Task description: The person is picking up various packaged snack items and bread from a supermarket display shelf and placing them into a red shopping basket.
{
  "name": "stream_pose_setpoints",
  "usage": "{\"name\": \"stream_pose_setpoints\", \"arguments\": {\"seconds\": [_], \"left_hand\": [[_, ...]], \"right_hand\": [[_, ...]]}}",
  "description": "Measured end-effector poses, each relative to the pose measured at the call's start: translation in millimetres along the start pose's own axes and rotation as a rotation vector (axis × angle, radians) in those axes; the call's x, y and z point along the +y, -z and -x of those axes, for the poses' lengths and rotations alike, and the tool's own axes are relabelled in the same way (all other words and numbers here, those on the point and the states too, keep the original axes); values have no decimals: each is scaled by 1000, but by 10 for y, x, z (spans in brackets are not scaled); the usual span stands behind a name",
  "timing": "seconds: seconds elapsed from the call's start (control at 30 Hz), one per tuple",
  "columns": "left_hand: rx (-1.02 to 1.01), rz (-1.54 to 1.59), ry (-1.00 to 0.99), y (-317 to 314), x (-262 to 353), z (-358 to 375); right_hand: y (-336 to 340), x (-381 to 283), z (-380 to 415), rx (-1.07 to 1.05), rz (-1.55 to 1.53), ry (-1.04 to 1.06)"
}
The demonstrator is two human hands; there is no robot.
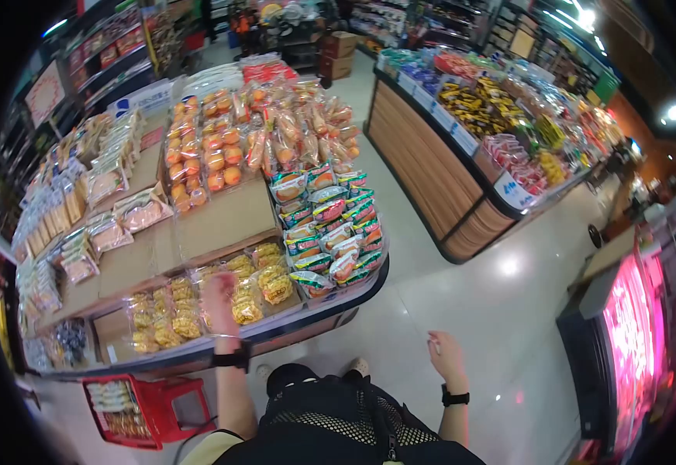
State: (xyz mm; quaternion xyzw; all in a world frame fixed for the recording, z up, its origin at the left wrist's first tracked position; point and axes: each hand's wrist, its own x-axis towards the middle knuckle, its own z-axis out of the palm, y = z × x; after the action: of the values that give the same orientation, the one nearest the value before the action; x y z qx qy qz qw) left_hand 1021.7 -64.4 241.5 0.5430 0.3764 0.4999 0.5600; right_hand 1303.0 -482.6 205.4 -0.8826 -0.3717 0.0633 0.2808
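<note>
Reaching over the display stand (330,304) with the left hand (219,304), right at its front edge, among the yellow packets (247,310), short of the right front corner; too blurred to tell whether spread or pinching. Best to come straight down, pinch slack film and go easy on brittle-looking clumps. Holding the right hand (448,358) out beyond that corner, over shiny floor (423,298), loosely curled; can't tell whether around the small pale speck there. Now materials, from the left: flat, soft-looking slabs in clear packs (107,184); hard red plastic in the crate (146,415) below the front edge; knobbly yellow under film; smooth round orange buns (231,155) farther back; glossy, puffed green wrappers (330,232) crowding the right front corner.
</note>
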Motion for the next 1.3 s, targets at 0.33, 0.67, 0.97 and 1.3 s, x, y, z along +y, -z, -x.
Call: {"name": "stream_pose_setpoints", "arguments": {"seconds": [0.33,0.67,0.97,1.3], "left_hand": [[-197,60,298,-1136,418,513],[52,626,335,-847,85,190],[551,747,278,-755,172,926],[1181,965,-356,-1767,74,2768]], "right_hand": [[168,531,-668,-159,39,77],[109,-277,-2022,-226,-172,332],[81,-301,-3131,-290,-230,600],[75,-800,-4423,-620,-275,1193]]}}
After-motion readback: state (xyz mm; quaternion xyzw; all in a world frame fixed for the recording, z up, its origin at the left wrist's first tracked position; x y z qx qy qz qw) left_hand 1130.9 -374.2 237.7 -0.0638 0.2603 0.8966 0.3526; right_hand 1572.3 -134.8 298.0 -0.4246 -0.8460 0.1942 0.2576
